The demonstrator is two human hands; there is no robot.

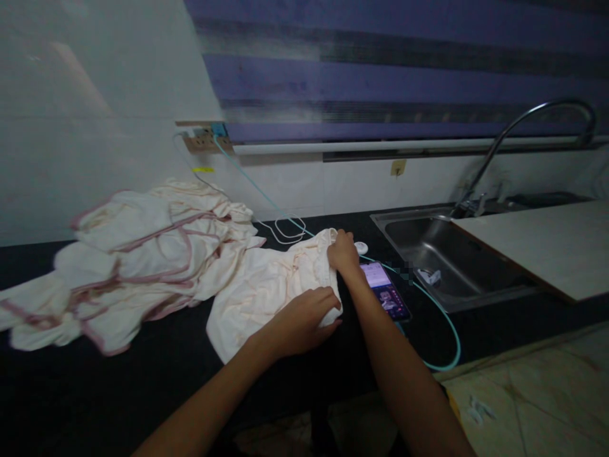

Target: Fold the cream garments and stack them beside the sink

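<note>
On the dark counter, near its front edge, lies a pale cloth, likely soft and light. The left hand and right hand each pinch its right edge, a fair hold.

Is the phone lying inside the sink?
No, the phone lies on the dark counter beside the sink, near the right hand.

likely home kitchen: sink, faucet

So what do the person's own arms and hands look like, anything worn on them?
Both forearms are bare up to the frame's bottom edge: no sleeves, gloves or watch show. The left hand and right hand carry no visible rings or markings, though dim light and blur hide fine detail. The arms are slender.
</note>
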